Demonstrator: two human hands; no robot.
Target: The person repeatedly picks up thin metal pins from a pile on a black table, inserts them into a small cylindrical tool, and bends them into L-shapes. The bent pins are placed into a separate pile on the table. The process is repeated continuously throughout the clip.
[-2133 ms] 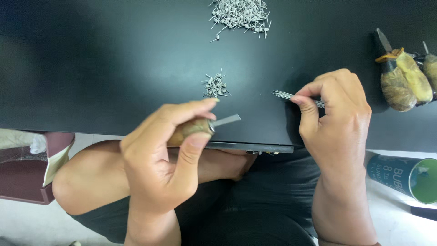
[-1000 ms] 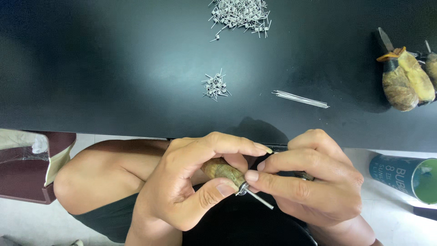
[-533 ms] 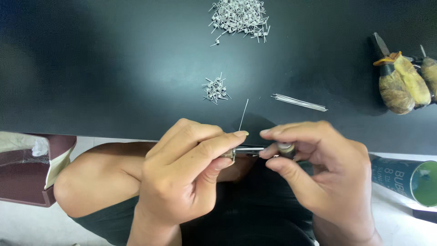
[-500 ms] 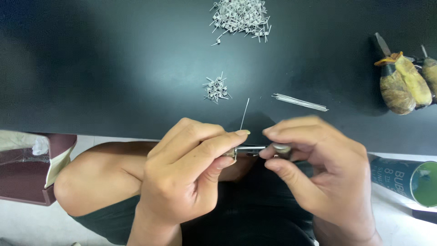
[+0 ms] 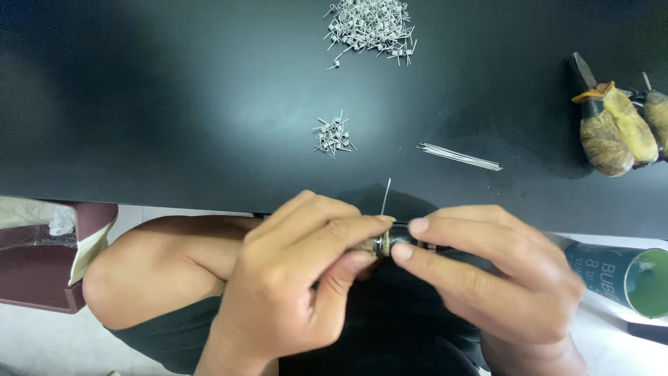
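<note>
Wire [image 5: 385, 196], thin and straight, is sticking up from the small winding tool [image 5: 381, 244] I am holding just below the near edge of the black table [image 5: 174, 104]. My left hand [image 5: 292, 285] is pinching the tool's brownish end between thumb and fingers, and my right hand [image 5: 497, 278] is closing its fingertips on the dark end. On the table, beyond the tool, are lying a small cluster of wire coils [image 5: 332, 135], a larger coil heap [image 5: 369, 24] farther off, and a bundle of straight wires [image 5: 459, 157] to the right.
</note>
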